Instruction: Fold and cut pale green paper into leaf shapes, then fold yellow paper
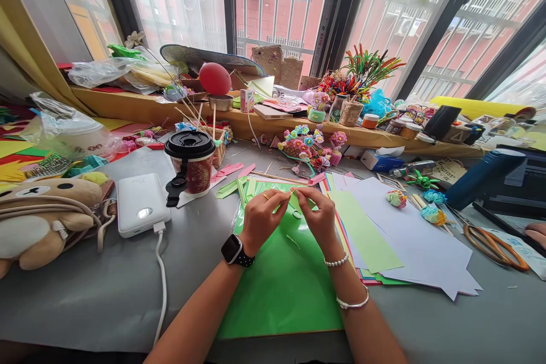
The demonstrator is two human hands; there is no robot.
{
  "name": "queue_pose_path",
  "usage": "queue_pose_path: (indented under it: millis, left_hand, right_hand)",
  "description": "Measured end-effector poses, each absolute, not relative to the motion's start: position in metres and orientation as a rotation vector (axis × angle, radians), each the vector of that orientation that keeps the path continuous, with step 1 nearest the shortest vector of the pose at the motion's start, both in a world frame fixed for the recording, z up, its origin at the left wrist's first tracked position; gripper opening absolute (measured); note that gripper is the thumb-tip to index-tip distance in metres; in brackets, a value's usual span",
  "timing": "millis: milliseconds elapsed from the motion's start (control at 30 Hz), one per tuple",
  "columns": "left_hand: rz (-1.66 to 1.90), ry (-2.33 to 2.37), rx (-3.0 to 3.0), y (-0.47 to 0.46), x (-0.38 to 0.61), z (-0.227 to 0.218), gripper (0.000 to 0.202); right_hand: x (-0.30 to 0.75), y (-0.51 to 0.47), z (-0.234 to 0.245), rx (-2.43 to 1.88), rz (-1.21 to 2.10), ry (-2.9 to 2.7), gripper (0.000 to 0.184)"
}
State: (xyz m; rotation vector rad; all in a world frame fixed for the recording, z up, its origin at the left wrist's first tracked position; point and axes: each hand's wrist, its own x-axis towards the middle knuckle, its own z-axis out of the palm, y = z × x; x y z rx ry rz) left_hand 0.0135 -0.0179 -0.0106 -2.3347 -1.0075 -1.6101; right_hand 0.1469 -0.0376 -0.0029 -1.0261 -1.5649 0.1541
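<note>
"As the glossy green rectangular sheet (285, 301) lies nearest, where are the hands?"

"Above its far half: left hand (265, 213) and right hand (318, 216) pinch what looks like a small pale-green paper piece (294, 201), partly hidden. A light, even pinch should avoid creases."

"And beyond?"

"Past its far edge, clustered small pink, blue and yellow flowers (303, 141)."

Gray tabletop (102, 296), green mat (281, 296) lying on it, white power bank (143, 199), plush bear (46, 236), stack of paper (422, 233), orange-handled scissors (518, 261).
</note>
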Motion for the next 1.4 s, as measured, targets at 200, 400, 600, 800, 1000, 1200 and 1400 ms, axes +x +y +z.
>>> queue_pose_path:
  millis: [200,400,600,800,1000,1200,1400]
  left_hand:
    - [-1.595,-1.021,-2.315,-0.018,0.014,-0.011,0.011]
    - [-1.627,-1.013,-2.352,-0.018,0.014,-0.011,0.011]
    - [-1.788,-1.107,-2.388,-0.019,0.014,-0.008,0.008]
    - [-2.103,-1.433,-2.511,-0.015,0.009,0.0,0.014]
    - [-2.366,-1.777,-2.693,-0.01,0.007,-0.001,0.022]
    - [-2.564,-1.813,-2.654,-0.009,0.008,-0.002,0.035]
    - [-2.903,-1.881,-2.56,-0.012,0.01,0.001,0.04]
  right_hand:
    - [0.147,-0.038,-0.003,-1.027,0.178,-1.558,0.017]
    - [0.146,-0.037,-0.002,-1.036,0.253,-1.509,0.016]
    - [0.149,-0.035,-0.002,-1.012,0.373,-1.483,0.015]
    - [0.154,-0.031,-0.006,-1.159,0.525,-1.406,0.023]
    - [0.154,-0.03,-0.006,-1.233,0.655,-1.348,0.03]
    - [0.155,-0.028,-0.007,-1.228,0.826,-1.307,0.032]
    - [0.154,-0.027,-0.009,-1.167,1.0,-1.183,0.031]
